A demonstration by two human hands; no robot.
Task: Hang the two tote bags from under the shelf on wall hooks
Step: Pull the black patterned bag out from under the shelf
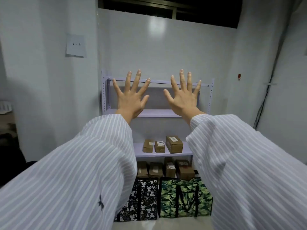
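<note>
Two hands are raised side by side in front of the camera, backs toward it: the left hand (131, 98) and the right hand (183, 97) both have their fingers spread wide and grasp nothing. Each arm is covered by a loose sleeve of pale striped cloth, the left sleeve (74, 171) and the right sleeve (249, 163) filling much of the lower view. Beyond the hands stands a lilac metal shelf (157, 113) against a white wall (166, 47). Its upper levels carry nothing that can be seen, while a lower level holds three brown cardboard boxes (174, 144) in a row, and more boxes sit on the level beneath. On the floor (162, 224) at the foot of the shelf lie the two tote bags, just beside each other: a black tote bag (144, 200) with a white printed pattern on the left, partly hidden by the left sleeve, and a green camouflage tote bag (184, 196) with dark handles on the right. A sheet of paper (76, 45) marked with digits is stuck to the left wall.
</note>
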